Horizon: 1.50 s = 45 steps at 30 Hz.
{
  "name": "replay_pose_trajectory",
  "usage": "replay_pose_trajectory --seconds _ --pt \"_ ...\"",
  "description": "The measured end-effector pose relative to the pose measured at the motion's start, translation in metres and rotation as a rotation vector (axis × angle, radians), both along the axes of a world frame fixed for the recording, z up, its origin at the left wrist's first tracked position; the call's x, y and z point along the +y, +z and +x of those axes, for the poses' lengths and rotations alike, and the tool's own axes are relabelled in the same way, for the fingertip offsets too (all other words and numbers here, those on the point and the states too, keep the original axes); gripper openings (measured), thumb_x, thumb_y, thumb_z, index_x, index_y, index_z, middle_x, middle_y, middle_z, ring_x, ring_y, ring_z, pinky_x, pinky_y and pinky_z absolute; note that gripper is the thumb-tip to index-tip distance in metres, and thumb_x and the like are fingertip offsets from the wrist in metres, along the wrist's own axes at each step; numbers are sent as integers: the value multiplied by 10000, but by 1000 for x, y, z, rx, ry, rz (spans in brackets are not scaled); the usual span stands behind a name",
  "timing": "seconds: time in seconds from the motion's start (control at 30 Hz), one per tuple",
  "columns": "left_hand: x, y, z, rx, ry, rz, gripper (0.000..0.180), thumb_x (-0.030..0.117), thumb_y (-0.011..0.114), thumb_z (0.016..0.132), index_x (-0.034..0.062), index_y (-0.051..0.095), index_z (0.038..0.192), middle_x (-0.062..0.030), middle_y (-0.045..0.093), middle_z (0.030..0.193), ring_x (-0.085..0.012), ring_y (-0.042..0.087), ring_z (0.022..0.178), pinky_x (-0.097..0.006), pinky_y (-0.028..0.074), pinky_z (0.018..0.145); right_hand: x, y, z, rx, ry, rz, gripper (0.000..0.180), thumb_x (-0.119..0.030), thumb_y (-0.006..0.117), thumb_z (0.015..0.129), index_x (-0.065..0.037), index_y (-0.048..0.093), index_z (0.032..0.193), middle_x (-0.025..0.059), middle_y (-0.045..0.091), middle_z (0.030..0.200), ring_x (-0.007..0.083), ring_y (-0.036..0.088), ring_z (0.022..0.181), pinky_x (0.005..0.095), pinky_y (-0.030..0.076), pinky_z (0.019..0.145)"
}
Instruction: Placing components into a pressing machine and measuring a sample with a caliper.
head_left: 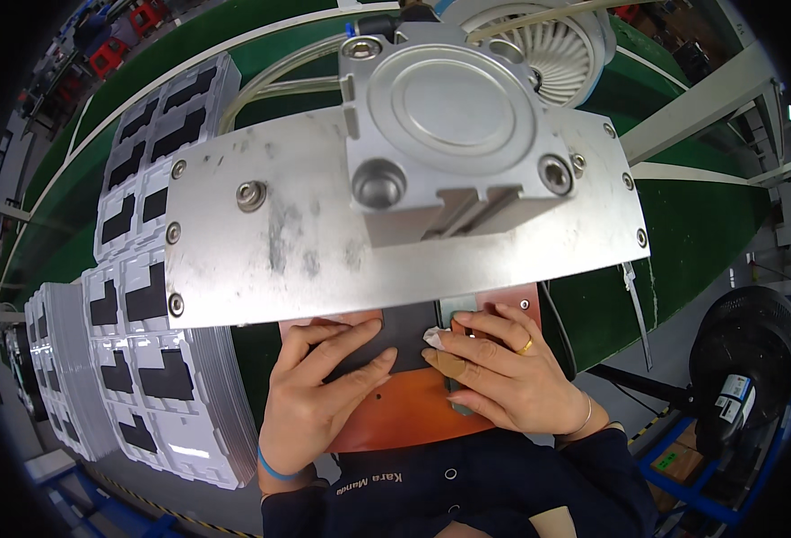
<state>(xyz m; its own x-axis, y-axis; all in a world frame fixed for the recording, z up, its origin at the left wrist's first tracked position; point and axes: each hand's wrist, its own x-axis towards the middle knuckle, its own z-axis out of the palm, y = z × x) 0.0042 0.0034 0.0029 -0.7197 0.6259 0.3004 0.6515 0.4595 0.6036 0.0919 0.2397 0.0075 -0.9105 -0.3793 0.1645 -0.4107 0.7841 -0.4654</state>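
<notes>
A dark grey flat piece [406,336] lies on the orange-red plate [386,412], partly hidden under the metal press. My left hand [319,386] rests on the left side of this piece, fingers stretched and thumb apart, holding nothing visible. On the right, my right hand [508,368] lies palm down across a green strip [458,399], its fingers spread and touching the strip and the dark piece's edge. A tan cover [445,362] is on one of its fingertips, and a small white bit [434,338] shows at another. What lies beneath those fingers is hidden.
A bolted metal plate [297,233] with a pneumatic cylinder [449,117] overhangs my hands. At left stand stacks of white trays [176,430] holding black pieces. Beyond is a green conveyor surface [691,220]. A black fan [741,350] stands at right.
</notes>
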Motion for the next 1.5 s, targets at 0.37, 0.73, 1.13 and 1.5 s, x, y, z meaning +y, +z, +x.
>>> replay_pose_trajectory --seconds 0.37,0.73,1.13,1.5 --pt "-1 1 -4 11 -41 -8 325 71 843 710 104 805 1031 -84 726 1065 -236 671 1009 -330 550 841 -2 2 -1 -16 -9 23 518 -282 760 811 -127 660 1295 -7 537 1430 196 466 1301 415 381 1073" --pt "-1 0 -6 -7 -52 34 344 58 832 703 97 801 1043 -104 724 1057 -241 693 970 -334 551 839 -3 1 -3 11 -3 35 507 -272 764 792 -109 676 1264 -7 530 1430 196 477 1267 394 426 1010" --pt "0 -1 -7 1 -62 34 337 54 827 696 84 800 1031 -103 726 1052 -239 699 981 -333 560 844 -4 1 -4 13 -3 41 514 -269 765 788 -121 675 1272 -7 542 1408 195 476 1261 403 438 1016" --pt "-2 -1 -7 -1 -75 26 363 52 826 690 84 793 1051 -106 721 1076 -245 708 994 -337 575 834 -3 1 -3 6 7 55 492 -268 766 788 -118 687 1250 2 542 1407 207 472 1266 427 415 1052"
